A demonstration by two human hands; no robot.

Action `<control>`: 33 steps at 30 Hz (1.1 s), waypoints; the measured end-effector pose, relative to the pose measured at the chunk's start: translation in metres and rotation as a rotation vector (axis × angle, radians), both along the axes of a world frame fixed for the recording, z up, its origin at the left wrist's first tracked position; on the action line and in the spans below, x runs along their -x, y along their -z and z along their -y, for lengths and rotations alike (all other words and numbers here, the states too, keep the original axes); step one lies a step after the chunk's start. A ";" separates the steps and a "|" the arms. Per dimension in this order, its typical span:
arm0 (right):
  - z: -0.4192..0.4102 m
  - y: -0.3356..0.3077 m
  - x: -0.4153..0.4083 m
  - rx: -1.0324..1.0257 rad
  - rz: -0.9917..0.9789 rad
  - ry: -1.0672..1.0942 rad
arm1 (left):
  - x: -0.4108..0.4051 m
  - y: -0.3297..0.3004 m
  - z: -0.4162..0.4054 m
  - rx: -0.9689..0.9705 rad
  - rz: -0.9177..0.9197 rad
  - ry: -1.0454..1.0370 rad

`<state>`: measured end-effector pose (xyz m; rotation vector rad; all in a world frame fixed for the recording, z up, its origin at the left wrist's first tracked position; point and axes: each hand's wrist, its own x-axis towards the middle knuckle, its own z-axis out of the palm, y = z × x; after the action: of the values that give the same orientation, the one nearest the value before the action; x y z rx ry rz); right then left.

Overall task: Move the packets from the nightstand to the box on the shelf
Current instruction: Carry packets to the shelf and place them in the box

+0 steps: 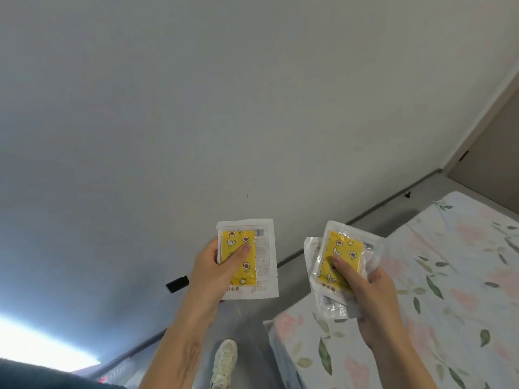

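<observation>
Head view: we see both hands raised in front of a plain pale wall, each grasping packets. Our left hand grips one packet, thumb lying across its yellow patterned front and fingers behind it; the packet stands roughly upright, its white border clear of the hand on the top and right. Our right hand holds a small stack of the same kind of packet, tilted to the right, thumb pressed on the yellow face of the front one. At least one more clear wrapper edge shows behind and below it, but we cannot tell exactly how many are in the stack. The two loads are near each other and do not touch.

Below the right hand lies a bed with a floral sheet, and the stack hangs over its near corner. Between the bed and the wall runs a strip of grey floor, where a white shoe shows under our left forearm. A door stands at the far right. Neither nightstand nor box appears here.
</observation>
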<state>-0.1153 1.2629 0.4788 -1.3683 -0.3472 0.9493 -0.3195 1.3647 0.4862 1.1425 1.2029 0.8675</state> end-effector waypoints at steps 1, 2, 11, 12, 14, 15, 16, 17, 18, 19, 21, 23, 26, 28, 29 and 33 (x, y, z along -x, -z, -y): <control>-0.020 0.002 -0.001 -0.002 0.008 0.014 | -0.004 0.000 -0.022 -0.006 0.010 0.024; -0.040 0.003 -0.002 0.002 0.017 0.039 | -0.009 0.000 -0.044 -0.009 0.011 0.055; -0.167 -0.007 -0.036 -0.009 0.047 0.317 | -0.078 -0.010 -0.209 -0.011 0.014 0.385; -0.172 -0.007 -0.041 0.005 0.051 0.352 | -0.089 -0.010 -0.220 -0.011 0.010 0.418; -0.180 -0.007 -0.052 0.017 0.053 0.415 | -0.111 -0.010 -0.240 -0.006 0.015 0.478; -0.184 -0.007 -0.058 0.022 0.052 0.446 | -0.124 -0.009 -0.248 -0.003 0.016 0.507; -0.187 -0.007 -0.065 0.027 0.051 0.478 | -0.135 -0.008 -0.256 0.000 0.016 0.532; -0.190 -0.006 -0.072 0.028 0.052 0.508 | -0.147 -0.008 -0.263 0.001 0.019 0.556; -0.194 -0.006 -0.080 0.026 0.052 0.535 | -0.160 -0.007 -0.270 0.001 0.021 0.579; -0.197 -0.005 -0.089 0.025 0.050 0.560 | -0.173 -0.005 -0.277 0.000 0.018 0.600; -0.205 -0.002 -0.109 0.018 0.046 0.607 | -0.200 -0.001 -0.292 -0.008 0.007 0.637; -0.212 0.002 -0.131 0.018 0.046 0.657 | -0.229 0.002 -0.304 -0.008 -0.001 0.676; -0.225 0.008 -0.172 0.025 0.032 0.726 | -0.281 0.006 -0.323 -0.012 -0.017 0.737; -0.235 0.011 -0.211 0.022 0.032 0.764 | -0.328 0.008 -0.337 -0.017 -0.008 0.778; -0.240 0.012 -0.234 0.015 0.033 0.781 | -0.354 0.009 -0.344 -0.017 -0.002 0.797; -0.261 0.013 -0.336 0.008 0.030 0.859 | -0.470 0.012 -0.370 -0.008 0.011 0.856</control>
<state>0.2209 1.5241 0.4662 -1.3495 0.2263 0.2142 0.1506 1.7348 0.4740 1.4772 0.5851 0.2190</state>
